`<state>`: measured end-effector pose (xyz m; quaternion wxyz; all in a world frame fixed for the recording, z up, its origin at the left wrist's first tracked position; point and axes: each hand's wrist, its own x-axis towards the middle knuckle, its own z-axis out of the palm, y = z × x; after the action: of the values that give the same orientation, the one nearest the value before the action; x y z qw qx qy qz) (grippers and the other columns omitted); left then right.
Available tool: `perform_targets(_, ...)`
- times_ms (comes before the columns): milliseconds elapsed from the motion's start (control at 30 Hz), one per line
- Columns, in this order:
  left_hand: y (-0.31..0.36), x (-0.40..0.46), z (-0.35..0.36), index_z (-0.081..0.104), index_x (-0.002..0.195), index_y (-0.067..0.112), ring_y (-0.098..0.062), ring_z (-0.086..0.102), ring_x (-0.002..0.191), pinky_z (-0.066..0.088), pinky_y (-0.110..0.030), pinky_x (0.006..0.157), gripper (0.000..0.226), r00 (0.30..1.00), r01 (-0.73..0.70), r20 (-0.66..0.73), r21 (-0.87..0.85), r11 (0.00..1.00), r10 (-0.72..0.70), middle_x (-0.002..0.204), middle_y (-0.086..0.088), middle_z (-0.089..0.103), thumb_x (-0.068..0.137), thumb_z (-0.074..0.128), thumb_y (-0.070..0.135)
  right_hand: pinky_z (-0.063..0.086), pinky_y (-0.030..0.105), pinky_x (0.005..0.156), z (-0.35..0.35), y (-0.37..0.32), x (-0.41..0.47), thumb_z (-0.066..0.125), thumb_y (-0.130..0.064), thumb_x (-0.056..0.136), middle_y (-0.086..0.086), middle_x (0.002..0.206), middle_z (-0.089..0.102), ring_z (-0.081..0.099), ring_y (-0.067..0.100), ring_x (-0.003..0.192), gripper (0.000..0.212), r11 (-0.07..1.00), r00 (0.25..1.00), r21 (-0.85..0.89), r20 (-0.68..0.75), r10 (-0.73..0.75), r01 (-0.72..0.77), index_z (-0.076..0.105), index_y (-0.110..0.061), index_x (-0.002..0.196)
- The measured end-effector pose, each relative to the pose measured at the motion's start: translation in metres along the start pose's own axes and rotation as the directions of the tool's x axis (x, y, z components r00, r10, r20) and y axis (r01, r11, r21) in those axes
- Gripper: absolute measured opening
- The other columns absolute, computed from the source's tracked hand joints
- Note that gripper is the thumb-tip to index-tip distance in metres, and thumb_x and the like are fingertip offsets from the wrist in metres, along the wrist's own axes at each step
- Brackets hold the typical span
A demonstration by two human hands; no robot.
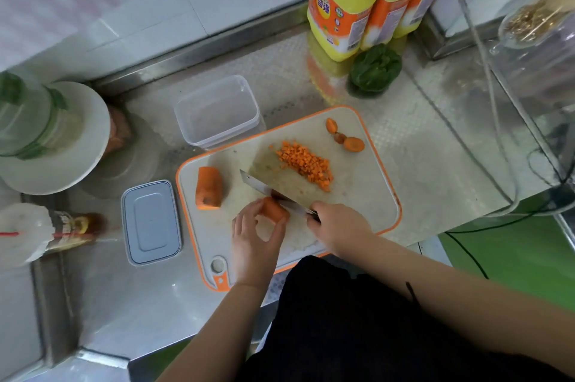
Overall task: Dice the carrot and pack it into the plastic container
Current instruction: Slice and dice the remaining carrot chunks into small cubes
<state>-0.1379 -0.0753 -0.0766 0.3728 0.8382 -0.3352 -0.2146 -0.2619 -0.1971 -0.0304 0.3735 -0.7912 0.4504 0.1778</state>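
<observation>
- Head view: a carrot piece [273, 209] is held on the cutting board [367, 195], low and centre in the frame, by the left hand [256, 241]. The fingers [245, 216] are curled around the piece's left side and the thumb is set against its lower right, so it is pinched in place; the grip is judged to be meant to stop it rolling under the blade.
- A knife [273, 192] is gripped at the handle by the right hand [339, 226], fingers wrapped closed. The blade is laid across the upper right end of the held piece, just beyond the fingertips, which suggests a cut being made away from them.
- The exposed carrot lies between the curled fingers and the blade; the fingertips are near the blade but apart from it.
- A second carrot chunk [209, 188] is left at the left of the board, probably waiting its turn.
- Diced carrot [306, 165] is heaped right of centre, clear of the cutting spot, and trimmed ends [345, 137] are set aside at the upper right corner.
- The plastic container [217, 112] stands open just above the board's upper left edge, with nothing packed yet; its lid [151, 223] is laid left of the board.
</observation>
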Motion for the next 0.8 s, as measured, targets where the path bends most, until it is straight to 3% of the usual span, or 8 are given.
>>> perform_targets(167, 0.012, 0.010, -0.008, 0.067, 0.109, 0.033, -0.012, 0.058, 0.111, 0.050, -0.032, 0.089, 0.017, 0.949, 0.311, 0.023, -0.215, 0.926, -0.313, 0.114, 0.014, 0.063, 0.093, 0.065, 0.039, 0.045, 0.035, 0.067, -0.001, -0.005, -0.003, 0.039, -0.035, 0.100, 0.011, 0.094, 0.065, 0.061, 0.031, 0.087, 0.029, 1.000, 1.000, 0.004, -0.002, -0.012, 0.012, 0.056, -0.013, 0.109)
perform_targets(200, 0.015, 0.013, -0.009, 0.067, 0.100, 0.035, -0.011, 0.062, 0.102, 0.053, -0.035, 0.087, 0.008, 0.922, 0.380, 0.033, -0.268, 0.886, -0.385, 0.106, 0.015, 0.066, 0.095, 0.062, 0.038, 0.044, 0.035, 0.066, -0.001, -0.007, -0.003, 0.039, -0.034, 0.100, 0.011, 0.093, 0.065, 0.061, 0.031, 0.086, 0.028, 1.000, 1.000, -0.002, 0.004, -0.015, 0.015, 0.056, -0.013, 0.109)
perform_targets(300, 0.017, 0.022, -0.012, 0.070, 0.093, 0.033, -0.012, 0.068, 0.081, 0.056, -0.036, 0.084, 0.014, 0.839, 0.531, 0.099, -0.363, 0.765, -0.536, 0.079, 0.016, 0.071, 0.096, 0.059, 0.040, 0.043, 0.035, 0.065, -0.001, -0.012, -0.002, 0.037, -0.031, 0.100, 0.012, 0.095, 0.065, 0.061, 0.032, 0.085, 0.027, 0.999, 1.000, -0.048, 0.001, -0.021, 0.021, 0.055, -0.012, 0.108)
perform_targets(367, 0.015, 0.022, -0.012, 0.072, 0.094, 0.032, -0.016, 0.069, 0.085, 0.055, -0.033, 0.088, 0.012, 0.798, 0.592, 0.169, -0.395, 0.702, -0.578, 0.076, 0.012, 0.073, 0.094, 0.063, 0.040, 0.041, 0.035, 0.064, -0.002, -0.014, -0.002, 0.036, -0.029, 0.101, 0.013, 0.097, 0.064, 0.060, 0.034, 0.087, 0.026, 0.996, 1.000, -0.091, 0.000, -0.021, 0.021, 0.052, -0.011, 0.109)
perform_targets(500, 0.019, 0.015, -0.011, 0.071, 0.108, 0.021, -0.012, 0.071, 0.089, 0.054, -0.029, 0.089, 0.024, 0.746, 0.654, 0.265, -0.467, 0.595, -0.611, 0.089, 0.006, 0.076, 0.088, 0.072, 0.033, 0.039, 0.035, 0.062, -0.001, -0.017, -0.005, 0.035, -0.024, 0.100, 0.016, 0.098, 0.064, 0.061, 0.037, 0.088, 0.023, 0.986, 1.000, -0.163, 0.012, -0.028, 0.030, 0.048, -0.010, 0.113)
perform_targets(600, 0.024, 0.012, -0.011, 0.070, 0.101, 0.017, -0.016, 0.071, 0.093, 0.054, -0.026, 0.083, 0.013, 0.711, 0.685, 0.315, -0.512, 0.519, -0.628, 0.094, -0.001, 0.075, 0.089, 0.072, 0.024, 0.040, 0.035, 0.061, 0.004, -0.018, -0.007, 0.035, -0.022, 0.100, 0.016, 0.096, 0.065, 0.061, 0.036, 0.086, 0.024, 0.985, 1.000, -0.170, 0.015, -0.025, 0.028, 0.048, -0.010, 0.115)
perform_targets(800, 0.023, 0.015, -0.012, 0.069, 0.104, 0.009, -0.019, 0.070, 0.094, 0.053, -0.026, 0.083, 0.017, 0.676, 0.710, 0.369, -0.559, 0.428, -0.638, 0.100, -0.011, 0.074, 0.090, 0.071, 0.018, 0.039, 0.034, 0.061, 0.001, -0.022, -0.021, 0.034, -0.026, 0.101, 0.010, 0.095, 0.066, 0.062, 0.035, 0.086, 0.027, 0.979, 0.989, -0.183, -0.095, -0.112, 0.093, 0.050, -0.016, 0.119)
